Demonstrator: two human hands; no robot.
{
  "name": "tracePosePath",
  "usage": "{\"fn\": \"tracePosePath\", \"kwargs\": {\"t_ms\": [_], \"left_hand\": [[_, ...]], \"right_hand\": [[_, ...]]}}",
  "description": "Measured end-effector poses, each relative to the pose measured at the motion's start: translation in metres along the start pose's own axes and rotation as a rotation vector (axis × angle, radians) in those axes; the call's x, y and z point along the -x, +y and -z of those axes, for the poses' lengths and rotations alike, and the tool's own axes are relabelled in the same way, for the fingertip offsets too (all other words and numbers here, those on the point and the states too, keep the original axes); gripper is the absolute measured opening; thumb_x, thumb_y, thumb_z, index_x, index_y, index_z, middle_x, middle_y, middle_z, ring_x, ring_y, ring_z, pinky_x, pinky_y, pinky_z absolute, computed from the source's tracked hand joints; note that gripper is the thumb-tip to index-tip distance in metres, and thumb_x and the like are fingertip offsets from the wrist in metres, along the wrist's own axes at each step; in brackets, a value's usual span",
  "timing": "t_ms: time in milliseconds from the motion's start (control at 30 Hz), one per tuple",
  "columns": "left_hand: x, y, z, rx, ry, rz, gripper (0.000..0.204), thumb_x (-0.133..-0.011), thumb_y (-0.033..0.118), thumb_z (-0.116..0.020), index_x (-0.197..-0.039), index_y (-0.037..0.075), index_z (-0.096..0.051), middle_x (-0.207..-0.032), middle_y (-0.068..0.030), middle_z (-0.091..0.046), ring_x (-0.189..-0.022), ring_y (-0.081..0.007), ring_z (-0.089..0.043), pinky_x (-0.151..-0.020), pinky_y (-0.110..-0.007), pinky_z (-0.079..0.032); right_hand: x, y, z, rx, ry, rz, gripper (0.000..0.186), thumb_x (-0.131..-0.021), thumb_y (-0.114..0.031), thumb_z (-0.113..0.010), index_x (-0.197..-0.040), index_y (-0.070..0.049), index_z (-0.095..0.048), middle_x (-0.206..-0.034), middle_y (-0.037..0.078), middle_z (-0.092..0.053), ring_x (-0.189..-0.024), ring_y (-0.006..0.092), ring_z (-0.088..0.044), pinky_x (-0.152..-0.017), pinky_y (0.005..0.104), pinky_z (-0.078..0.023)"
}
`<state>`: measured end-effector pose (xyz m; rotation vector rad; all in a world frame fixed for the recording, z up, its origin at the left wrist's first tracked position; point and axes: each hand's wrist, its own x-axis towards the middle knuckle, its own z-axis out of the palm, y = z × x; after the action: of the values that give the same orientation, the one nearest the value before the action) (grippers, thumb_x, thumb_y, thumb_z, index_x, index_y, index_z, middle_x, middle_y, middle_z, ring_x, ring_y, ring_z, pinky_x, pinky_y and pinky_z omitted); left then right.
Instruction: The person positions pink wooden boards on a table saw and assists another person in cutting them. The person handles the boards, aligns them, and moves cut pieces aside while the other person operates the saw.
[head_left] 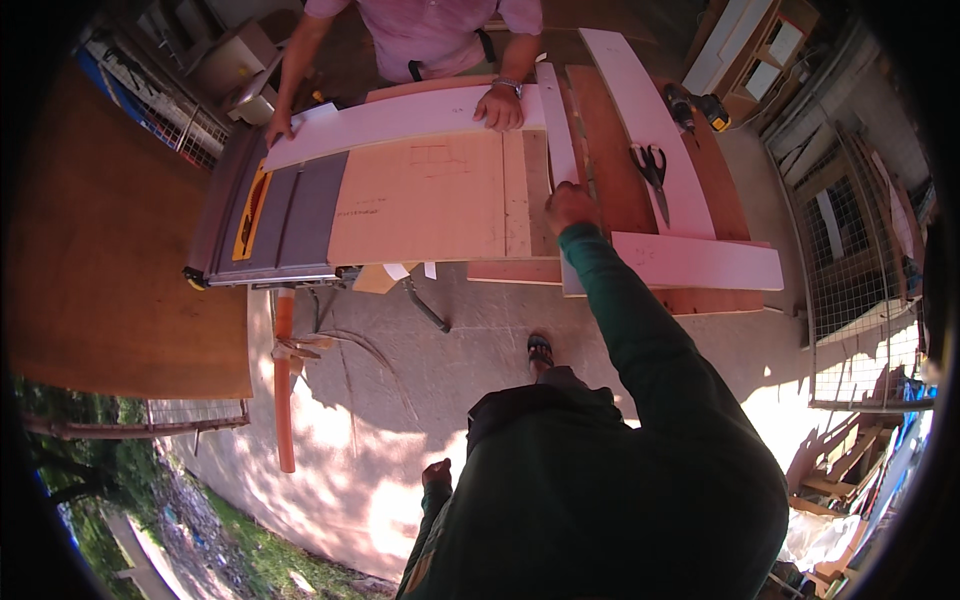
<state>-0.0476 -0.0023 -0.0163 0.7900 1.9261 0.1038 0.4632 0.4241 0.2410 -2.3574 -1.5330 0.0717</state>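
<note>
My right hand (pixel 573 207) reaches over the bench with curled fingers, closed on the near part of a narrow white board strip (pixel 557 120). Down at my side hangs my left hand (pixel 437 472), its fingers loosely closed with nothing visible in them. Across from me, a person in a pink shirt rests both hands on a long white board (pixel 400 120). That board lies over a table saw (pixel 302 205) with a yellow insert (pixel 250 215) and over a plain wooden panel (pixel 430 190) bearing pencil marks.
Black-handled scissors (pixel 652 175) lie on another long white board (pixel 630 110) at the right. A cordless drill (pixel 697 108) sits beyond them. A shorter white board (pixel 695 262) crosses the near right edge. An orange pipe (pixel 285 390) stands below the saw; a wire-mesh frame (pixel 865 260) is at far right.
</note>
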Motion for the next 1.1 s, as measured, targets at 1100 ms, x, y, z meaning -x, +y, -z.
{"fn": "tracePosePath", "kwargs": {"t_ms": [1100], "left_hand": [[-0.074,0.808,-0.065,-0.571,0.486,-1.359,0.071,-0.088,0.048,-0.080,-0.153,0.032,-0.054,-0.169,-0.0098,-0.035,-0.151,-0.0361,-0.036,-0.120,-0.057,-0.035]], "right_hand": [[-0.042,-0.005,0.014,0.033,-0.367,0.010,0.024,-0.089,-0.024,-0.067,-0.098,-0.005,-0.077,-0.100,0.020,-0.078,-0.096,0.0367,-0.076,-0.085,0.0469,-0.061]]}}
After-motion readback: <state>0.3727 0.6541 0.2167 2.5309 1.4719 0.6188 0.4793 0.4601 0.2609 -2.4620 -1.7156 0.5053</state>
